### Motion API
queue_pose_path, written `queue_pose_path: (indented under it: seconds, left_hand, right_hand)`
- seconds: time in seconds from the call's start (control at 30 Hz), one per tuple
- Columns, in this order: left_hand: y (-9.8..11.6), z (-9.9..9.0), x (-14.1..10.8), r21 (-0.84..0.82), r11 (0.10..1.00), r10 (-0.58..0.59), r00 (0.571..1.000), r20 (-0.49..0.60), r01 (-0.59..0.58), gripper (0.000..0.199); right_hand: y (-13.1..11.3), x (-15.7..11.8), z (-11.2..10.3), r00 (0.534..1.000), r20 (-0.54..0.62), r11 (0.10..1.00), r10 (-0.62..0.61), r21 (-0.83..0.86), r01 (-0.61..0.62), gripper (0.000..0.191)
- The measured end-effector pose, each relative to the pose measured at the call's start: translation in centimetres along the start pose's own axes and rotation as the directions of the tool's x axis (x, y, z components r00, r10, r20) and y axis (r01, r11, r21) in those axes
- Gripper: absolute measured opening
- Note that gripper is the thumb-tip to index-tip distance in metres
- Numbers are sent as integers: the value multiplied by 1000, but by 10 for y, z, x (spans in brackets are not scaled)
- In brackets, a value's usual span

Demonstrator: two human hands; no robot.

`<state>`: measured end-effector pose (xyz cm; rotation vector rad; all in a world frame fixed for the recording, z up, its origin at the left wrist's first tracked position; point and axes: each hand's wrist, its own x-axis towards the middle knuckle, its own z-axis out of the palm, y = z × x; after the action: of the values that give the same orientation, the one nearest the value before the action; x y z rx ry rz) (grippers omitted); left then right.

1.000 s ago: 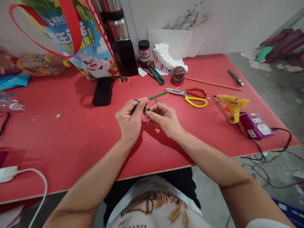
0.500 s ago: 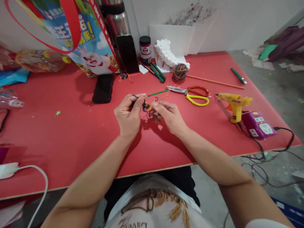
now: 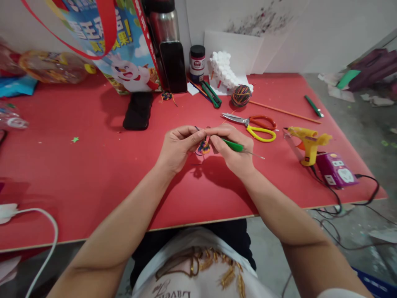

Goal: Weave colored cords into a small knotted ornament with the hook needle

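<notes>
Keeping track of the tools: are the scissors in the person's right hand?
No, the right hand holds the green-handled tool, while the scissors lie on the red table.

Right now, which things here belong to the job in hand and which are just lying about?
Belonging:
multicoloured yarn piece, in the left hand
green-handled hook, in the right hand
yarn ball, scissors, probably

Lying about, apparently:
glue gun
flat black phone
lidded jar
metal flask

Crochet hook (image 3: 234,145): partly hidden by right-hand grip (image 3: 236,159)
Crochet piece (image 3: 204,147): stitches too small to distinguish
Shopping bag (image 3: 132,51): cropped at top
Steel bottle (image 3: 168,27): base hidden behind smartphone (image 3: 173,67)
</notes>
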<state>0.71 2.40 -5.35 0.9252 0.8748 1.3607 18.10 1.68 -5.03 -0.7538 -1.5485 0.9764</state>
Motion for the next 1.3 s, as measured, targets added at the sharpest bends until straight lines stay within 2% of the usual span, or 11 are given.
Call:
queue_pose_path:
  seconds: [0.13,0.27,0.4,0.63,0.77,0.93,1.1,1.3]
  left_hand:
    - [-2,2,-1,-19,997,-77,997,28,78,39]
    - [-3,4,-2,-107,987,-120,992,31,123,39]
    - [-2,6,-3,-138,981,-135,990,34,139,35]
    - [3,2,-2,-137,989,-59,997,43,64,34]
    - [4,-3,-1,-140,984,-98,992,73,108,27]
    - [3,-4,-1,-159,976,-133,986,97,148,33]
    - [8,2,-1,-89,994,-54,995,78,61,37]
    - [9,3,-2,130,979,154,988,12,-154,41]
  right_hand:
    - [1,-1,2,994,-30,992,-105,-69,103,19]
    - [3,-2,5,986,-95,987,-135,-102,126,19]
    - [4,-2,5,983,-129,985,-132,-124,116,19]
    - [5,-3,3,989,-93,991,-112,-89,104,21]
    - [5,-2,4,989,-111,993,-98,-77,90,20]
    - [4,-1,3,989,-121,994,-88,-71,79,19]
    - [2,1,-2,987,-57,986,-149,-82,144,15]
    - [0,4,0,996,-26,991,-84,-107,81,9]
